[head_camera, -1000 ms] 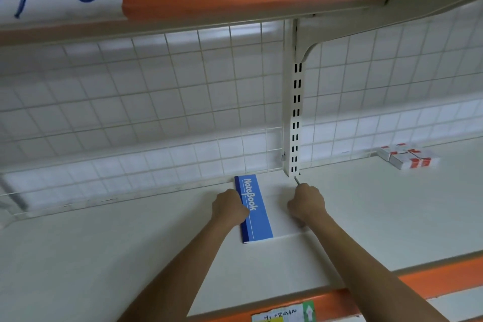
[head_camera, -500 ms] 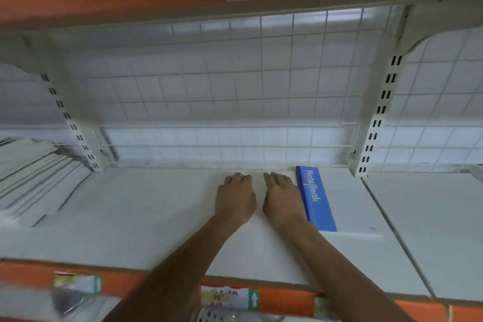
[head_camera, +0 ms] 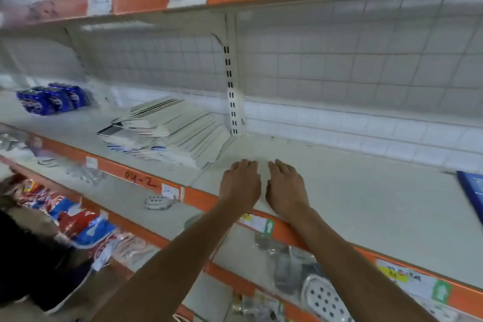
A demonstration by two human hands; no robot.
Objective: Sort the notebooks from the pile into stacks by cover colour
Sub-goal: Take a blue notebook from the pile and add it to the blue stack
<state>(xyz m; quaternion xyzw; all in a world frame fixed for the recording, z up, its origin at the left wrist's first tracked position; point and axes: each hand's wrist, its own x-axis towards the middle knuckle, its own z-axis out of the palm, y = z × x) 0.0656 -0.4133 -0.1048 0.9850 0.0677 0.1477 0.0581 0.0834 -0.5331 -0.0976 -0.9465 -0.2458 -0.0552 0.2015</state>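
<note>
Both hands lie flat and palm-down, side by side near the front edge of the shelf (head_camera: pixel 366 191), the left hand (head_camera: pixel 240 185) and the right hand (head_camera: pixel 286 188) almost touching at the thumbs. Fingers are straight and relaxed and neither hand grasps anything; whether the palms press the surface or hover just over it I cannot tell. Both forearms reach in over the orange front edge (head_camera: pixel 203 200), nearly parallel.

To the left, toward the shelf's back edge, a pile of notebooks (head_camera: pixel 167 128) is fanned out in loose, slanting layers, pale covers up, with thin blue spines showing along its front side. At the far right edge of the shelf lies a blue notebook (head_camera: pixel 473 191), cut off by the frame and well apart from the hands.

Between pile and blue notebook the smooth white shelf is bare. A slotted upright (head_camera: pixel 232 102) stands at the back beside the pile, against a wire grid (head_camera: pixel 366 60). Blurred blue packets (head_camera: pixel 52 98) sit at the far left
</note>
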